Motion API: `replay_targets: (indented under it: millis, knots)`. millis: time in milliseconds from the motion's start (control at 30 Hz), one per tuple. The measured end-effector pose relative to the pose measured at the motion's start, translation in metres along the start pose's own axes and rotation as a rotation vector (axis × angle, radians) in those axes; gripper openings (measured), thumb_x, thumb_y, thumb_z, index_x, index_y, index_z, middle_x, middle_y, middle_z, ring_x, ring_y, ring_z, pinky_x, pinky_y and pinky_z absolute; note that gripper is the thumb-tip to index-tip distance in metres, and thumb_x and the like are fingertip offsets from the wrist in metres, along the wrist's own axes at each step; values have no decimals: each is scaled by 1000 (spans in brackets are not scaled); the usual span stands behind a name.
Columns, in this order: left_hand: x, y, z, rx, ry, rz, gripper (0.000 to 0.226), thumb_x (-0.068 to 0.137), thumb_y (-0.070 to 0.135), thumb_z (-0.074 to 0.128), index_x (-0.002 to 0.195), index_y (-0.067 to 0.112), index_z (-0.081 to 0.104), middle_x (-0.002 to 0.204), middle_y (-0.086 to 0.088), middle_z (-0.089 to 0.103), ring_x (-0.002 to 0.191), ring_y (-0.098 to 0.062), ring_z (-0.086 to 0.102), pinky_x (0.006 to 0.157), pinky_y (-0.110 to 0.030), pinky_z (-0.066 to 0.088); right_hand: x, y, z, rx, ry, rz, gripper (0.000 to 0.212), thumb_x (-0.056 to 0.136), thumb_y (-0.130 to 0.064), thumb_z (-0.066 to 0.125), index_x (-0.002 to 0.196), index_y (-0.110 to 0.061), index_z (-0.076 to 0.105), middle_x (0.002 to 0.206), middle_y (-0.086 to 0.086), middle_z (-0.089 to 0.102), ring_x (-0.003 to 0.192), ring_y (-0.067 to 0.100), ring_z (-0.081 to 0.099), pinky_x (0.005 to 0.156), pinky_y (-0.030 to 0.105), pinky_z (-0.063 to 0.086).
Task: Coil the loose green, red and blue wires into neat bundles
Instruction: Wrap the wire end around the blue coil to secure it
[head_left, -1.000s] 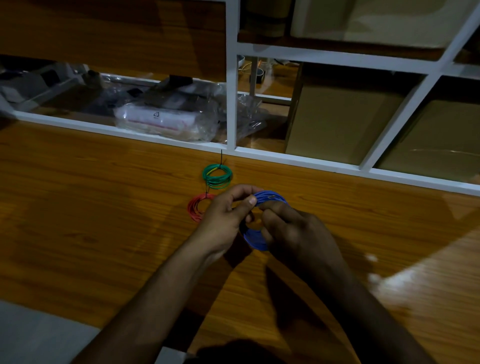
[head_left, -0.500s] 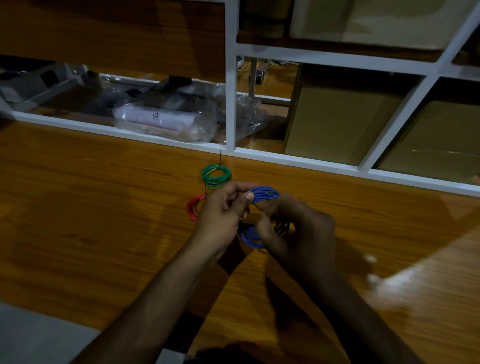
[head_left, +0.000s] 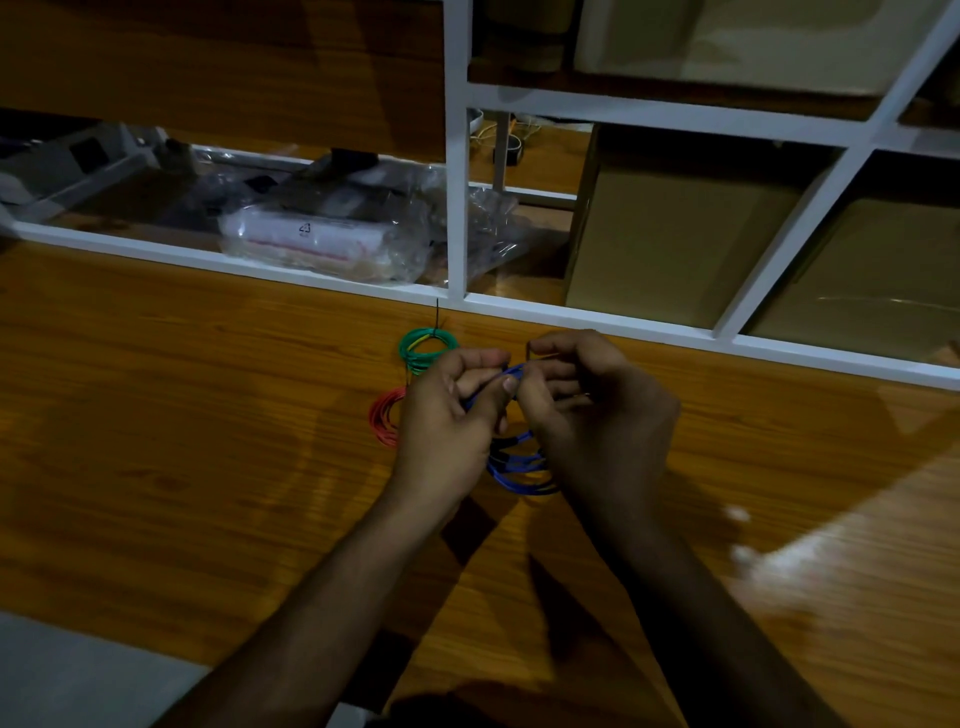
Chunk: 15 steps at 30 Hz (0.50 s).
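Observation:
A blue wire coil is held upright between both hands just above the wooden table. My left hand pinches its top with thumb and fingers. My right hand grips the same top part from the right; a thin dark tie end sticks up by its fingertips. The coil's lower loops show between my wrists. A green coil with a black tie lies flat behind my left hand. A red coil lies left of that hand, partly hidden by it.
A white shelf frame runs along the table's far edge. Behind it lie plastic-wrapped packages and cardboard boxes. A bright light patch falls on the table at right.
Both hands have lifted the blue coil's top and closed together on it. My right hand moved up from the coil's side to its top.

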<state>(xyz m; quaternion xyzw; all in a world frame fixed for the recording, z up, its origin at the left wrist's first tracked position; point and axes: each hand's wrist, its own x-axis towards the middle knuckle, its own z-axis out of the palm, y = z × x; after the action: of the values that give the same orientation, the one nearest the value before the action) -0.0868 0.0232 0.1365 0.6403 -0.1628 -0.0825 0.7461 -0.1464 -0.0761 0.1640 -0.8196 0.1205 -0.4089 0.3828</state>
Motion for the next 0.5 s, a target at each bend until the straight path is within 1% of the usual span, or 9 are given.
replay_targets:
  millis: [67, 100, 200, 267, 367, 400, 433, 500]
  knots:
    - [-1, 1, 1, 12, -3, 13, 16, 92, 2, 60, 104, 12, 66, 82, -2, 73, 57, -7, 57, 56, -21, 46, 1, -2, 0, -30, 21, -15, 18, 77, -13, 73, 91, -23, 70, 74, -17, 66, 72, -3, 66, 57, 8, 48]
    - [-2, 2, 1, 22, -3, 26, 16, 92, 2, 60, 103, 12, 67, 83, -4, 74, 59, -7, 58, 56, -21, 46, 1, -3, 0, -45, 25, -33, 16, 76, -13, 73, 88, -23, 70, 74, -17, 66, 72, -1, 66, 57, 10, 49]
    - [-3, 6, 1, 43, -5, 50, 17, 92, 1, 61, 105, 8, 69, 86, -5, 75, 66, -5, 64, 59, -18, 47, 3, -3, -2, -41, -20, -76, 14, 76, -16, 71, 84, -27, 71, 72, -13, 67, 65, 4, 64, 57, 25, 53]
    - [-3, 7, 0, 53, -5, 56, 18, 92, 2, 61, 106, 9, 70, 88, -4, 76, 70, -8, 67, 61, -21, 49, 4, -3, -6, -32, -70, -86, 11, 78, -20, 70, 84, -28, 72, 70, -13, 66, 65, 4, 64, 56, 30, 54]
    - [-4, 9, -1, 75, 1, 77, 18, 92, 5, 62, 107, 11, 70, 90, -4, 76, 77, -29, 70, 64, -33, 54, 8, -5, -11, -33, -123, -102, 8, 80, -20, 72, 85, -26, 74, 72, -14, 69, 67, 2, 66, 57, 28, 55]
    - [-4, 9, -1, 82, 3, 87, 18, 92, 5, 63, 107, 11, 70, 90, -4, 76, 78, -32, 70, 65, -37, 55, 9, -5, -12, -32, -133, -106, 8, 80, -20, 73, 86, -25, 74, 72, -15, 69, 67, 2, 66, 57, 26, 55]
    - [-4, 10, -1, 90, 9, 98, 18, 92, 6, 63, 108, 11, 70, 90, -5, 75, 76, -31, 69, 64, -37, 55, 10, -6, -13, -32, -142, -108, 7, 81, -19, 74, 86, -25, 74, 73, -15, 69, 68, 2, 66, 58, 24, 55]
    - [-4, 10, -2, 96, 31, 104, 18, 91, 7, 65, 106, 13, 71, 84, -4, 75, 62, -20, 64, 59, -30, 51, 11, -5, -14, -32, -143, -99, 8, 81, -18, 74, 85, -25, 74, 73, -16, 70, 69, 2, 66, 58, 21, 54]
